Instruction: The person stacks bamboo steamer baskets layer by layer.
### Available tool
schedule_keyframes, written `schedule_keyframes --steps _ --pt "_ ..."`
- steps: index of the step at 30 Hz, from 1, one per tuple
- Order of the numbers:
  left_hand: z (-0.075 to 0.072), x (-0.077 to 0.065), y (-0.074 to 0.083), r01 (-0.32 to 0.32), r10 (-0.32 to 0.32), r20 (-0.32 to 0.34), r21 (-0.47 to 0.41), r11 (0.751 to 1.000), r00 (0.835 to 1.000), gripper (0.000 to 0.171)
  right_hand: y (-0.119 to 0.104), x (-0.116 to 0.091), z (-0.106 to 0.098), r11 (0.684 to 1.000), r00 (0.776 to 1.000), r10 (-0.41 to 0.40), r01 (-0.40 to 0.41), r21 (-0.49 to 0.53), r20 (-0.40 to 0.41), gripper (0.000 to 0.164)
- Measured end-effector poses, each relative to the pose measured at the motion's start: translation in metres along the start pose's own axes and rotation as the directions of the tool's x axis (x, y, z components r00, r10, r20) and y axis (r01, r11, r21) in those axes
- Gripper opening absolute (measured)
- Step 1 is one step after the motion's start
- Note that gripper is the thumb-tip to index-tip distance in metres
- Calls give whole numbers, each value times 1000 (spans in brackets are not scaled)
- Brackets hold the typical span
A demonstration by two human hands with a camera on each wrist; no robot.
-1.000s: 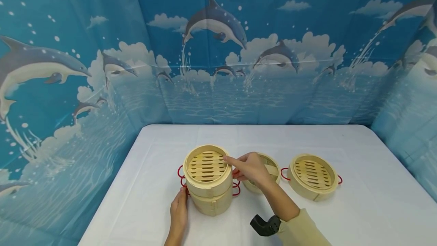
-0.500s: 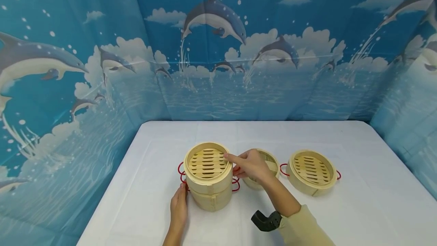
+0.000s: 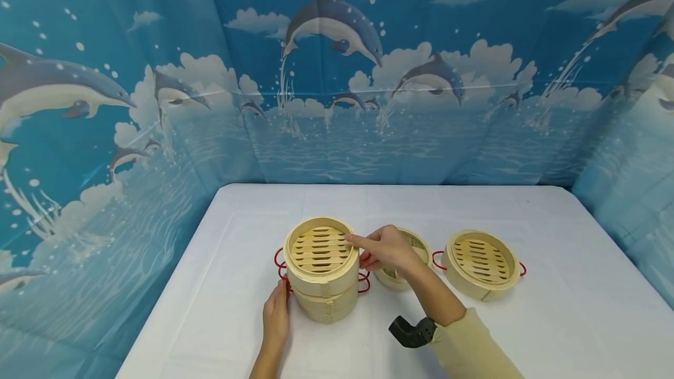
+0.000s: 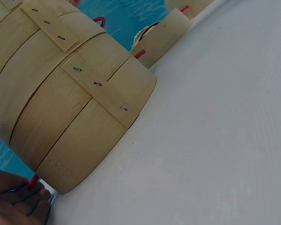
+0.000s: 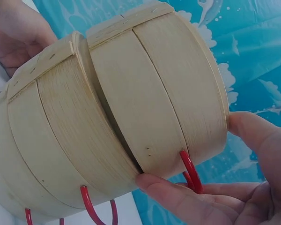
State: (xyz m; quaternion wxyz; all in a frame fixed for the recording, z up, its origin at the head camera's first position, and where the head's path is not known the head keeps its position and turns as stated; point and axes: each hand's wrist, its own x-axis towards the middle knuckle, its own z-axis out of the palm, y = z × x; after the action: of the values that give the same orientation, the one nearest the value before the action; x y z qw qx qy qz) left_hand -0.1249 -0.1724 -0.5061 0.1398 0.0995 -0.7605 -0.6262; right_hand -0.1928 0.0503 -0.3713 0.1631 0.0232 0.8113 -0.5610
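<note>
Nearest the viewer, a pale sleeve point(image 3: 471, 347) and a black wrist device point(image 3: 412, 332) mark the right forearm, which crosses the table's lower right. The left hand point(image 3: 276, 312) touches the lower left side of a bamboo steamer stack point(image 3: 326, 309); whether its bent fingers pinch the red handle point(image 4: 33, 181) there cannot be told. The stack stands left of the table's middle. The right hand point(image 3: 388, 249) grasps the top steamer point(image 3: 321, 250), thumb on the rim and fingers against the side by a handle; the right wrist view shows a narrow dark gap between this steamer and the tier beneath.

Right of the stack, a second steamer point(image 3: 394, 282) stands just behind the right hand and partly hidden by it, leaving little room there. Farther right, a slatted steamer point(image 3: 476, 286) rests near it, red handles outward. White cloth stretches widely from the stack to the left edge, and from the slatted steamer to the right edge.

The white-covered table point(image 3: 553, 332) ends in a straight far edge with rounded corners. Beyond hangs a creased blue backdrop point(image 3: 337, 151) of leaping dolphins, clouds and sea, closing in both sides.
</note>
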Motion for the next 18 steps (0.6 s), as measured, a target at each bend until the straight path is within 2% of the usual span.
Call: schedule_keyframes --steps 12,18 --pt "0 1 1 -7 7 10 5 1000 1000 44 4 3 2 1000 1000 -17 17 14 -10 44" --pt "0 1 2 -5 5 -15 52 999 1000 43 4 2 2 1000 1000 -15 15 27 -11 45"
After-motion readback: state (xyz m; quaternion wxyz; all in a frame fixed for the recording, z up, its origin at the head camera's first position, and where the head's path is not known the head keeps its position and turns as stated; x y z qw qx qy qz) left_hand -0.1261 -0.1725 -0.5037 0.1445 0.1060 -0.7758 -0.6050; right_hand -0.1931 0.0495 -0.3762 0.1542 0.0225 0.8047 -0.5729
